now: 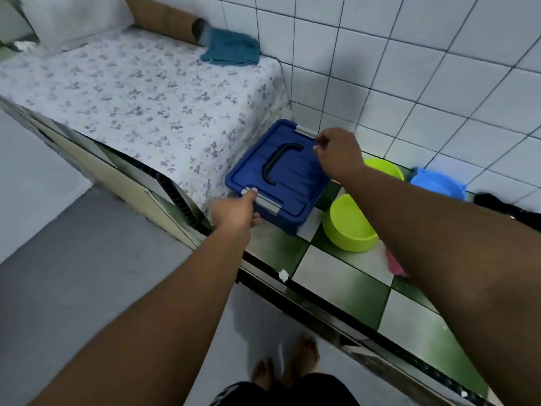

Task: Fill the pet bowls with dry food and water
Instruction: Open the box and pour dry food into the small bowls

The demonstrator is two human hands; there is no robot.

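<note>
The blue box (278,174) sits at the centre of the frame, lid on. The left hand (234,210) pinches the near grey clip (263,199); the right hand (336,152) pinches the far clip (304,131). The green bowls (349,222) lie right of it.

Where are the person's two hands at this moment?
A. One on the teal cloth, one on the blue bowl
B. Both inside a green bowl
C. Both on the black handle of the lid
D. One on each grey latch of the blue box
D: the left hand is at the near grey latch and the right hand at the far latch of the closed blue box.
</note>
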